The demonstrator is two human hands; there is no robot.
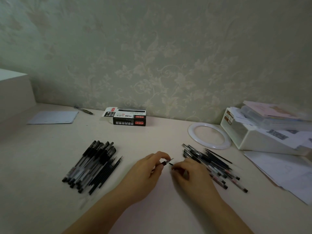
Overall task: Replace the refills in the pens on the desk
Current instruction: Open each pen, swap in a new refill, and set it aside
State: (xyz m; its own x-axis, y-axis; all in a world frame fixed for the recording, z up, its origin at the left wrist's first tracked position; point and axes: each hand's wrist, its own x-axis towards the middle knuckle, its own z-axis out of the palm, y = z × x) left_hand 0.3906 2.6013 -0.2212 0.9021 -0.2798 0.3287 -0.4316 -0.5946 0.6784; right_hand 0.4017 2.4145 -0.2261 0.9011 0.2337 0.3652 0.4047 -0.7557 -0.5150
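Observation:
My left hand [146,168] pinches the tip section of a pen [167,162], its metal point aimed up and right. My right hand [189,171] sits just to the right, fingers curled round a thin black piece [171,164] whose end nearly meets the pen tip; most of that piece is hidden in the hand. A pile of black capped pens with several loose refills [92,166] lies on the desk to the left. Another pile of pens and refills [214,164] lies to the right, partly under my right hand.
A black pen box [129,118] stands open by the wall. A white ring [209,135] and a white tray of papers [263,132] sit at the right, loose sheets [283,171] in front. A paper sheet [54,117] and single pen [83,110] lie far left.

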